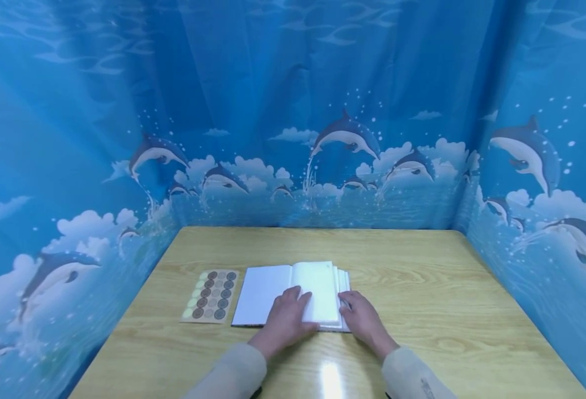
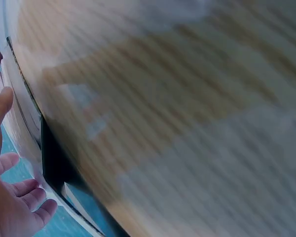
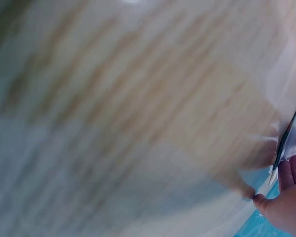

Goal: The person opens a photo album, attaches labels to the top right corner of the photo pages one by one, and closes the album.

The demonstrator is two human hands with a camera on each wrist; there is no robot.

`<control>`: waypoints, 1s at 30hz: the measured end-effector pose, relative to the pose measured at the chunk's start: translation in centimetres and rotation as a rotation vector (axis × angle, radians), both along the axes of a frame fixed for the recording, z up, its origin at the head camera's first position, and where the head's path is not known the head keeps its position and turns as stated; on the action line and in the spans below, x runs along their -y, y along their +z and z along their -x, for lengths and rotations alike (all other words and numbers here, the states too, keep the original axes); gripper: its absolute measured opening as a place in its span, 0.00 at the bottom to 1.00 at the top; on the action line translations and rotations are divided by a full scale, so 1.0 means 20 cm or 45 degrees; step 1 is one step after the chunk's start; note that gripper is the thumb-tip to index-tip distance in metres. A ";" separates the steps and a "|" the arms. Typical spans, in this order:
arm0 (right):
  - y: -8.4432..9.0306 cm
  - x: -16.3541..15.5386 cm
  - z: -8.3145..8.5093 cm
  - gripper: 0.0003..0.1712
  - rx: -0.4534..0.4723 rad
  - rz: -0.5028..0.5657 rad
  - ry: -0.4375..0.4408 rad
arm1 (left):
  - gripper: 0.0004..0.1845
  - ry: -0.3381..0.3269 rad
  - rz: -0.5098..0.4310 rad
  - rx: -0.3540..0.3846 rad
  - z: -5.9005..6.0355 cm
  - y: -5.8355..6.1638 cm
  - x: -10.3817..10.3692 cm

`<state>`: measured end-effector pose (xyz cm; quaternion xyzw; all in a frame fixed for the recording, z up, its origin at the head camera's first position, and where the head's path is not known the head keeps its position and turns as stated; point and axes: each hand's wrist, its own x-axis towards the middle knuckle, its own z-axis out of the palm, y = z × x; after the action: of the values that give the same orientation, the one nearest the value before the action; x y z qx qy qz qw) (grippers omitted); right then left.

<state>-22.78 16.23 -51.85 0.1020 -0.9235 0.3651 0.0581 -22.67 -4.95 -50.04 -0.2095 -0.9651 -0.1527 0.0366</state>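
Observation:
An open book with blank white pages (image 1: 293, 291) lies on the wooden table (image 1: 422, 288) in the head view. My left hand (image 1: 285, 316) rests flat on the lower middle of the book, fingers straight. My right hand (image 1: 360, 316) touches the fanned page edges at the book's right side. In the left wrist view, blurred by motion, my left hand (image 2: 7, 197) shows open beside the book's edge (image 2: 27, 128). The right wrist view is also blurred; my right hand (image 3: 286, 202) lies at the book's dark cover edge (image 3: 285, 143).
A sticker sheet with rows of round dots (image 1: 211, 296) lies left of the book. Blue dolphin-print curtains (image 1: 293, 111) wall the table on the left, back and right. Bare wood stretches to the right and behind the book.

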 end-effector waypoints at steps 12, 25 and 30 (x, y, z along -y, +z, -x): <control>0.00 0.01 -0.01 0.20 -0.033 -0.028 -0.006 | 0.41 0.012 -0.080 0.042 0.01 -0.01 0.00; 0.01 0.01 -0.01 0.20 -0.059 -0.065 0.005 | 0.40 0.038 -0.071 0.072 0.03 0.00 0.02; 0.01 0.01 -0.01 0.20 -0.065 -0.070 0.011 | 0.38 0.018 -0.024 0.015 0.02 0.00 0.01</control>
<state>-22.56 15.93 -51.57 0.1166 -0.9310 0.3371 0.0772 -23.17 -5.25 -50.11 -0.2014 -0.9653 -0.1627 0.0342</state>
